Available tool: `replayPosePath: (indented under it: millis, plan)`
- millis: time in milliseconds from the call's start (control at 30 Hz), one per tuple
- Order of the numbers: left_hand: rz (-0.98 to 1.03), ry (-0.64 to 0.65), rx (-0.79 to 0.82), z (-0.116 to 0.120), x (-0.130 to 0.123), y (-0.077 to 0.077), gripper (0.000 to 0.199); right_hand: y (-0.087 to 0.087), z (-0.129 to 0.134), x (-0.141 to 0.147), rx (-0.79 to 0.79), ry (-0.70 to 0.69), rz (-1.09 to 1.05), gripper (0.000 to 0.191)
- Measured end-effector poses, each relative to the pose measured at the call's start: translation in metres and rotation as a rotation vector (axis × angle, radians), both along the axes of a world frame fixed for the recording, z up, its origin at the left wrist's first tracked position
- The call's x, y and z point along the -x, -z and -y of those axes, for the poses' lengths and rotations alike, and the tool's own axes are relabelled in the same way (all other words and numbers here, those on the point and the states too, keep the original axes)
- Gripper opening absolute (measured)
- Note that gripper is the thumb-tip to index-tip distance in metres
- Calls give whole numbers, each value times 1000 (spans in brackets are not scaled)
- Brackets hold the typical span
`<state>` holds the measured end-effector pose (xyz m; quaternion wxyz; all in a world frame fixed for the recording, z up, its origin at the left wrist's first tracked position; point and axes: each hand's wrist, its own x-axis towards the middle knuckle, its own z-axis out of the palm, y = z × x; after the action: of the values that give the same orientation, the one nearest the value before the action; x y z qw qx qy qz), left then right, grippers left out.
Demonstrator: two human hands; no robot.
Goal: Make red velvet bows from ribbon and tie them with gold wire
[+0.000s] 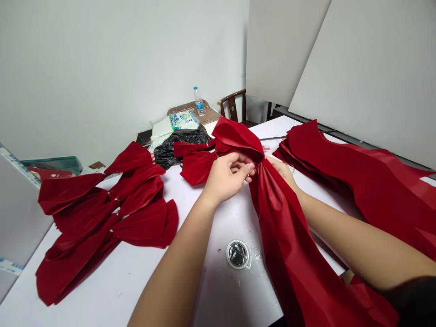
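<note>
A long strip of red velvety fabric (286, 236) is pinched into a narrow gather in front of me. Its top folds over in a loop, and its long tail hangs down over the table's front edge. My right hand (282, 171) is closed around the gather from the right, its fingers partly hidden behind the cloth. Just left of the gather, my left hand (231, 175) is closed, thumb and fingertips pinched together; what lies between them is too small to make out. Behind my left hand lies a gathered red bow (197, 165).
Several tied red bows (109, 200) overlap on the left of the white table (218, 281). Stacked red fabric strips (361, 172) lie at right. A round grommet (237, 254) sits in the tabletop. Behind are a black plastic bag (170, 147), a water bottle (199, 102) and a wooden chair (233, 106).
</note>
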<state>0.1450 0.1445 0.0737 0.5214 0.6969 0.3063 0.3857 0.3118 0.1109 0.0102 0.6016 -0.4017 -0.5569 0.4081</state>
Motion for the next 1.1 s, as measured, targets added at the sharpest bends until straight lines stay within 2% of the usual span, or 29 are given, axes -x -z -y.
replayPosePath:
  millis: [67,167,267,467,733,900,1100]
  plan:
    - [-57,-36,-248,-4,5,3,5,0,-1,0,16,-4,-35,47]
    - [-151,-97,-663,-9,12,7,16,2,-2,1,38,-8,-62,43]
    - [-179,-92,-901,-12,16,9,17,3,-2,2,57,-21,-71,42]
    - [-204,-46,-932,-13,17,10,14,3,-3,1,84,-57,-70,40]
    - [-196,45,-945,-15,21,7,24,1,-1,0,117,-96,-82,36]
    - [-159,-13,-978,-14,19,8,10,-6,0,2,143,-97,-135,36]
    - [-213,-37,-1097,-14,20,10,12,-10,2,4,195,-100,-184,36]
